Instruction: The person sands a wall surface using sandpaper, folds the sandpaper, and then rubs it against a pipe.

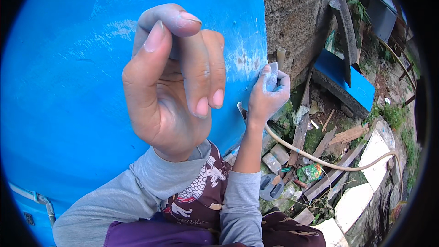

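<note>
My left hand (pixel 176 82) is raised close in front of the large blue painted surface (pixel 68 87), palm partly showing. Its fingers curl loosely, the thumb lies against the bent index finger, and nothing shows in it. Farther right, my right hand (pixel 265 98) pinches a folded grey sheet that looks like sandpaper (pixel 272 77) between thumb and fingers, by the blue surface's right edge. Pale dust coats the fingers of both hands. White scuffed patches mark the blue paint left of the right hand. Below that hand a curled edge (pixel 242 110) shows; what it belongs to is unclear.
A rough wall (pixel 292 18) rises beyond the blue surface. A beige hose (pixel 315 159) curves across the ground at right, among wood scraps (pixel 348 134), bricks (pixel 271 163) and a green wrapper (pixel 310 173). A blue-topped slab (pixel 347 80) leans farther back. White slabs (pixel 354 206) lie lower right.
</note>
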`<state>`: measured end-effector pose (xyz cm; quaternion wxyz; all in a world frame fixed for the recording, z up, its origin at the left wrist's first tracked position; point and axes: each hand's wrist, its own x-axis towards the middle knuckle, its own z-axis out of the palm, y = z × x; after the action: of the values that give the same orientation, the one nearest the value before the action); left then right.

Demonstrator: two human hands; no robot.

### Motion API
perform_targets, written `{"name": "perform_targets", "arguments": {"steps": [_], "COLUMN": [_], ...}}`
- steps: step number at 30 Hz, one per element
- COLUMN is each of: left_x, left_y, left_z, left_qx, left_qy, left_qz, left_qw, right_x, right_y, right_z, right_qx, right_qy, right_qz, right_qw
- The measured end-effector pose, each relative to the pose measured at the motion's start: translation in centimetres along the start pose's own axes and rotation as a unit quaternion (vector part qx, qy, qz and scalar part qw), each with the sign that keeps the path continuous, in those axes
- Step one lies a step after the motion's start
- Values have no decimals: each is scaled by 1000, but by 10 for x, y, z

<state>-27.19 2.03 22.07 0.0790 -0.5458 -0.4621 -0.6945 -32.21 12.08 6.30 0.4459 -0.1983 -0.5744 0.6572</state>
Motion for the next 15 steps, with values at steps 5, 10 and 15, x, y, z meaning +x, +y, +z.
{"name": "perform_targets", "arguments": {"steps": [5, 10, 15], "left_x": [-2, -2, -3], "left_y": [-1, -1, -3], "left_z": [0, 1, -1], "left_qx": [9, -3, 11], "left_qy": [-7, 6, -3], "left_qz": [3, 4, 5], "left_qw": [1000, 1000, 1000], "right_x": [-17, -1, -20], "right_y": [4, 11, 8], "right_z": [2, -2, 2], "right_qx": [-4, -13, -1], "right_qy": [12, -1, 9], "right_qz": [-28, -27, -21], "right_qw": [1000, 1000, 1000]}}
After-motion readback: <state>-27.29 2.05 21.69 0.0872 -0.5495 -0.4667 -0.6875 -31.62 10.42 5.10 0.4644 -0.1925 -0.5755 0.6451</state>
